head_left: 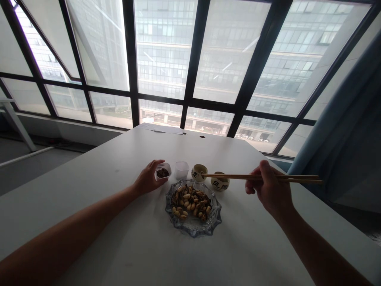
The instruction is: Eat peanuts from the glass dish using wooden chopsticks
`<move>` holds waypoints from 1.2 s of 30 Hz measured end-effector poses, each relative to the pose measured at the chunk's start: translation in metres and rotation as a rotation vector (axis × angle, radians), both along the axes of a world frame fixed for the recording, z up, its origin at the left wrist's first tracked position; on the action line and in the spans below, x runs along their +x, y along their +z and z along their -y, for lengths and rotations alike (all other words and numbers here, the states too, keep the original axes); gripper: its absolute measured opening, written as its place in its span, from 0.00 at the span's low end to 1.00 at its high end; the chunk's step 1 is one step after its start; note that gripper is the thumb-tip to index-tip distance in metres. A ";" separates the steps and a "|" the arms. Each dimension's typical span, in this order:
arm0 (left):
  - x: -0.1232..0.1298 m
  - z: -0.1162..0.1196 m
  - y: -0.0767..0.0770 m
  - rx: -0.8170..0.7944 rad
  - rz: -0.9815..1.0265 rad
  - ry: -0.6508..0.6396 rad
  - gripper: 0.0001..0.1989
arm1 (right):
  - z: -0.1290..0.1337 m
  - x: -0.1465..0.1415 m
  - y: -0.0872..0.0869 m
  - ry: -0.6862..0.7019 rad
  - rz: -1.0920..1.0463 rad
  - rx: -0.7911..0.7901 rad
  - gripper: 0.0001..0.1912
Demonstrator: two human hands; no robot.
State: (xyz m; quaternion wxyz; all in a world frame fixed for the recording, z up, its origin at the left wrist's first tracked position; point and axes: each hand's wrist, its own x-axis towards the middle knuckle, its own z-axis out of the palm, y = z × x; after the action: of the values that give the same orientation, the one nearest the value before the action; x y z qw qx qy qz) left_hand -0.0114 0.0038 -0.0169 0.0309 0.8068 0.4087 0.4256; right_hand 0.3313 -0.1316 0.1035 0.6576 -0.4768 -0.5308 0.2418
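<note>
My left hand (149,177) grips a small clear plastic cup (167,174) by its sides; dark seeds (162,172) lie inside it. A second clear cup (181,171) stands just right of it. In my right hand (269,188) is a pair of wooden chopsticks (235,176), pointing left, their tips over or beside a small cream cup (196,174) with dark characters. Under the chopsticks stands a similar cream cup (220,184). Nearer to me, between my hands, a scalloped glass plate (193,230) holds nuts and dark seeds (190,200).
The white table (131,238) reaches toward large windows (165,43). Paper (163,129) lies at its far edge, near two dark round spots. A blue curtain (342,115) hangs at the right, and a white metal frame (19,125) stands at the left.
</note>
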 end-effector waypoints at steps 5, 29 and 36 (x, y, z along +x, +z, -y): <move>0.000 0.003 0.003 0.041 -0.025 -0.038 0.32 | 0.000 0.001 0.001 0.005 0.015 -0.026 0.26; 0.004 0.003 0.002 0.082 0.006 -0.114 0.34 | -0.052 -0.102 -0.035 0.243 0.328 0.008 0.27; 0.005 0.001 0.001 0.017 0.022 -0.079 0.32 | -0.009 -0.041 0.002 0.404 0.221 -0.223 0.30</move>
State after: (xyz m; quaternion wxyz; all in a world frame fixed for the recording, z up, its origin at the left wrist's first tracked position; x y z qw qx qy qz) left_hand -0.0060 0.0025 -0.0162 0.0452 0.8178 0.3724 0.4363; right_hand 0.2900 -0.1227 0.1056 0.4772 -0.4543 -0.6540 0.3717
